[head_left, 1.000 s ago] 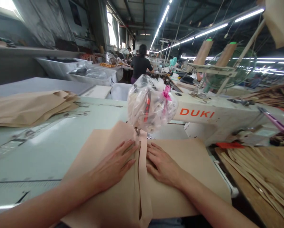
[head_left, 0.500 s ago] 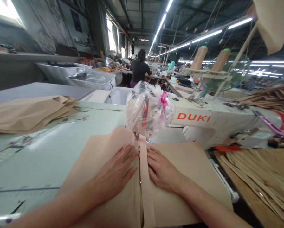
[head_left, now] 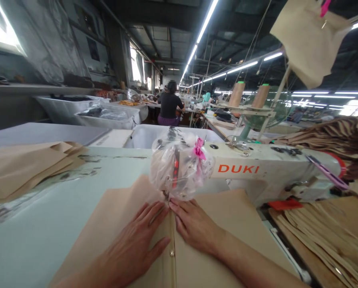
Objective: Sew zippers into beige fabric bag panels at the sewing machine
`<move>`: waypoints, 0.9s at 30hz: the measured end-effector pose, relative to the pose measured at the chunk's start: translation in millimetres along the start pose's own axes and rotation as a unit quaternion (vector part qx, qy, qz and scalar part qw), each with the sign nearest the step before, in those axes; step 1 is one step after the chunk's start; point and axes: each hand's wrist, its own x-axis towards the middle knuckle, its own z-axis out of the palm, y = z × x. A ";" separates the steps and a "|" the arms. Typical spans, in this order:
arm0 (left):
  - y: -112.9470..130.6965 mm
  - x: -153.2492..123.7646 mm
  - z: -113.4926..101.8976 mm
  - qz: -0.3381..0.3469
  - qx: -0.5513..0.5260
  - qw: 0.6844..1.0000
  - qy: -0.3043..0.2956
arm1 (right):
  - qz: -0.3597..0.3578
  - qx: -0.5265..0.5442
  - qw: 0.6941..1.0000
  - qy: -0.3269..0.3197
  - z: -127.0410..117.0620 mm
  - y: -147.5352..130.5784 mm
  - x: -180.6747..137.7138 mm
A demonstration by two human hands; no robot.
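A tan fabric panel [head_left: 215,256] lies under the head of a sewing machine [head_left: 239,168] marked DUKI. A zipper [head_left: 172,232] with a small metal pull [head_left: 172,253] runs down its middle. My left hand [head_left: 137,244] rests flat on the fabric left of the zipper, fingers stretched forward and thumb apart. My right hand [head_left: 197,228] lies flat on the other side, its fingertips close to the presser foot [head_left: 166,195]. Both hands press on the cloth without a visible grasp. Clear plastic [head_left: 164,168] tied with a pink ribbon [head_left: 199,149] wraps the machine head.
Folded tan fabric [head_left: 26,168] lies on the left of the table. Cut tan pieces [head_left: 323,228] are stacked on a board at right. Thread cones [head_left: 236,94] stand behind the machine, and white bins [head_left: 107,116] farther back. A person [head_left: 169,106] sits ahead, facing away.
My right hand has moved forward to the presser foot. The pale strip that lay along the zipper no longer shows there. The camera view has tilted upward.
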 end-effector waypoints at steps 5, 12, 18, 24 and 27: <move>-3.9 0.3 2.6 0.012 0.039 0.999 0.025 | 0.002 -0.002 1.000 0.006 0.8 3.7 4.1; -4.7 1.6 3.1 0.028 0.043 0.997 0.057 | -0.003 0.009 1.000 0.012 -0.4 3.5 3.3; -9.0 6.6 2.8 0.017 0.004 1.000 -0.010 | -0.003 0.011 1.000 0.023 3.5 11.0 7.9; -2.8 1.3 -12.5 0.000 -0.023 0.996 -0.083 | 0.043 -0.022 0.998 0.047 -21.4 -24.5 -4.3; 24.0 -33.0 -26.3 -0.015 -0.018 0.999 -0.048 | 0.148 0.027 0.986 0.076 -34.2 -67.5 -53.7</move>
